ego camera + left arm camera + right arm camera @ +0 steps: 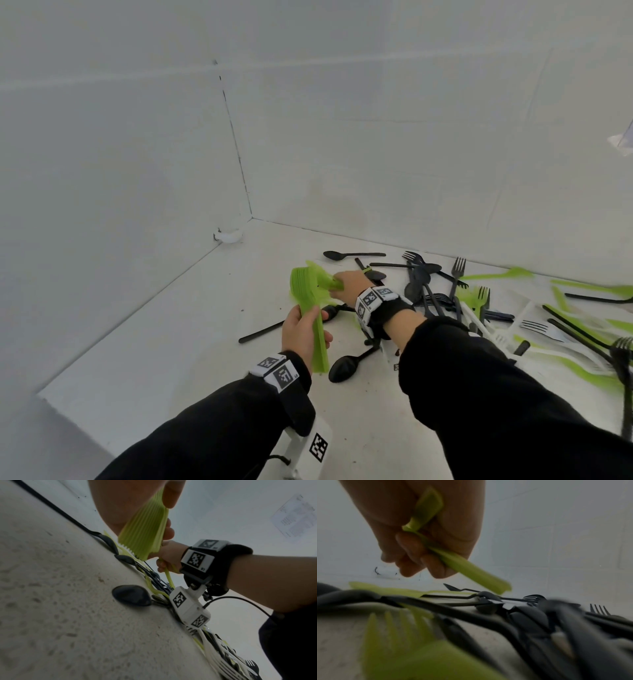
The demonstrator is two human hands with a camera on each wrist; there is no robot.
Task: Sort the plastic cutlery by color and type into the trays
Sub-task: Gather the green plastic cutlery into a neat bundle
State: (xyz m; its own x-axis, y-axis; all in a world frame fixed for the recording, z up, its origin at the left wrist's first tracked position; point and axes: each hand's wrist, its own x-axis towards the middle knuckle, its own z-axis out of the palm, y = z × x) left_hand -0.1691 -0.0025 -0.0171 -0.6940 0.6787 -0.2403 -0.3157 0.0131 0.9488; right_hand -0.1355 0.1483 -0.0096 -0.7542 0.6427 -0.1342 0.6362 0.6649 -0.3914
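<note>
A: On the tabletop (191, 342), white and speckled, set in a corner of white walls (120, 137): what is the largest thing?

B: The loose heap of cutlery (513, 318) on the right side. Black, green and white pieces lie crossed over one another; forks, spoons and knives are mixed together.

A: Entry for the left hand?

B: The left hand (303, 330) is wrapped round a stack of green spoons (310, 301), gripped at the handles. The bowls are nested and point up and away from the person. In the left wrist view the handle ends (145, 534) show as a ribbed block under the thumb.

A: Right hand?

B: The right hand (349, 279) is clenched on a green utensil (467, 569), just beside the top of the stack. Its handle sticks out below the curled fingers (435, 566). Its type cannot be told; the head end is blurred against the stack.

A: Are the hands touching?

B: Near each other, above the tabletop. Contact between them cannot be told.

A: Smaller items?

B: A black spoon (344, 368) lies below the hands, bowl toward the person. Another black spoon (352, 255) lies farther back, near the wall. A black-handled utensil (262, 332) points left from under the stack. Both wrists carry black bands with printed square markers (282, 373).
</note>
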